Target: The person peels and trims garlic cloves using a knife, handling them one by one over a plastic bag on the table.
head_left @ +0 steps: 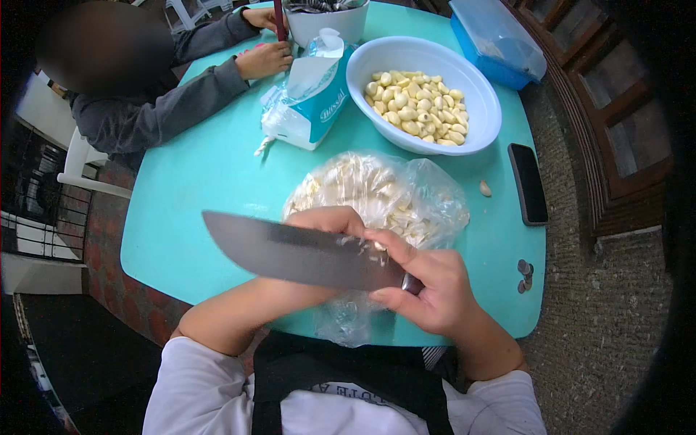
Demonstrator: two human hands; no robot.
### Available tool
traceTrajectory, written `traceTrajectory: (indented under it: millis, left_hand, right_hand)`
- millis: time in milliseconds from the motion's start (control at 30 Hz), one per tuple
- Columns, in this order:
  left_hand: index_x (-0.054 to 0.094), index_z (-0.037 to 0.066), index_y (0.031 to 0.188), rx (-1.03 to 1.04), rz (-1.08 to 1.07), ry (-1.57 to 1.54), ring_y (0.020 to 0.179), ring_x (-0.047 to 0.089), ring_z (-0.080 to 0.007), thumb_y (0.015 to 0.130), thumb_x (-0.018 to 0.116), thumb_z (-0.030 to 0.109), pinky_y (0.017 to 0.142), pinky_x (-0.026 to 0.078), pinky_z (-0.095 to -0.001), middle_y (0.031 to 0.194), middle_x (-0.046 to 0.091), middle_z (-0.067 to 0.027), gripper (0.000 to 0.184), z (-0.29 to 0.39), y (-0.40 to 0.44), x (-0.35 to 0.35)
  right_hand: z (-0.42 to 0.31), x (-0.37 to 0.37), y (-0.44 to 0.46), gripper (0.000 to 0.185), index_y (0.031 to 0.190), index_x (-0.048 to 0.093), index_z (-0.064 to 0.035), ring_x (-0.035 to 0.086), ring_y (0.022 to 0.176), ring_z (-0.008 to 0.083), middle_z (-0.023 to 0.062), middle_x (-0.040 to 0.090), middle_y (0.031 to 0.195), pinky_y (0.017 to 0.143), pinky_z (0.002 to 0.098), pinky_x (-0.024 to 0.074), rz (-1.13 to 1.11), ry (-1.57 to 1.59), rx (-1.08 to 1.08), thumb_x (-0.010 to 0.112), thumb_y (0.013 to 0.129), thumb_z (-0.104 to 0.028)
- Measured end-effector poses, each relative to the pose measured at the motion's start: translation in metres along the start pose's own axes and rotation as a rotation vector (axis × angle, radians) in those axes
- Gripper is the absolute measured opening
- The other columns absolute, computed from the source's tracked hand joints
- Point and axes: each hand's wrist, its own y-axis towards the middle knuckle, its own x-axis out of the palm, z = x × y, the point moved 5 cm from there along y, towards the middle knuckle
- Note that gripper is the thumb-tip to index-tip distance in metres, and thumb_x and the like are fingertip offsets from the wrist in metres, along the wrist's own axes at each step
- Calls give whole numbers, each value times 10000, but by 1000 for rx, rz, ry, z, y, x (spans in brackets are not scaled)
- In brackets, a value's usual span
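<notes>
Phone [528,184], coins [524,267], blue box [498,43]

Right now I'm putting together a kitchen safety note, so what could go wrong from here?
1. If the knife in the right hand slips, it might cut the left hand, which is partly hidden behind it.
2. The phone lies close to the right edge of the table, so a bump could knock it off.

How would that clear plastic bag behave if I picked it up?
The plastic bag would probably sag and change shape, as its film looks thin and crumpled. The many garlic cloves showing through it would likely shift, and their bulk may add weight.
</notes>
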Motion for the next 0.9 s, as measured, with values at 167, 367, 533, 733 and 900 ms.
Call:
traceTrajectory:
  millis: [167, 367, 533, 733, 900]
  left_hand:
    - [585, 34, 770, 78, -48, 261, 693, 547, -71, 716, 678, 21, 581, 424, -200, 753, 591, 0, 108, 8, 4, -3]
    - [588, 0, 965, -99, -136, -398, 706, 565, -74, 707, 708, -2, 617, 455, -199, 815, 610, -17, 285, -4, 9, 3]
    - [540, -2, 1007, -219, -198, -597, 698, 594, -114, 698, 720, 44, 576, 483, -214, 846, 612, -62, 361, -1, 11, 5]
    - [496, 29, 949, -171, -36, -801, 742, 609, -154, 678, 728, 59, 567, 506, -236, 941, 586, -90, 358, -19, 13, 9]
    - [504, 2, 971, -184, -60, -893, 799, 621, -165, 740, 651, -15, 698, 531, -279, 973, 615, -125, 275, -14, 12, 9]
  right_hand:
    - [8, 2, 1, 570, 1249, 451, 18, 551, 553, 119, 68, 600, 703, 524, 238, 426, -6, 168, 0, 653, 777, -230]
    - [23, 2, -13, 544, 1281, 393, 49, 550, 805, 99, 53, 612, 903, 711, 251, 441, -125, 1036, 404, 608, 831, -169]
    - [14, 0, -8, 537, 1288, 386, 44, 463, 1052, 115, 115, 535, 1153, 925, 270, 341, -7, 800, 297, 598, 838, -156]
    - [5, -1, -7, 534, 1302, 374, 31, 506, 878, 93, 92, 574, 1001, 783, 226, 388, -36, 755, 201, 582, 849, -161]
    - [11, 3, -10, 530, 1326, 351, -8, 382, 497, 31, 6, 479, 618, 458, 161, 290, -78, 1020, 251, 520, 892, -261]
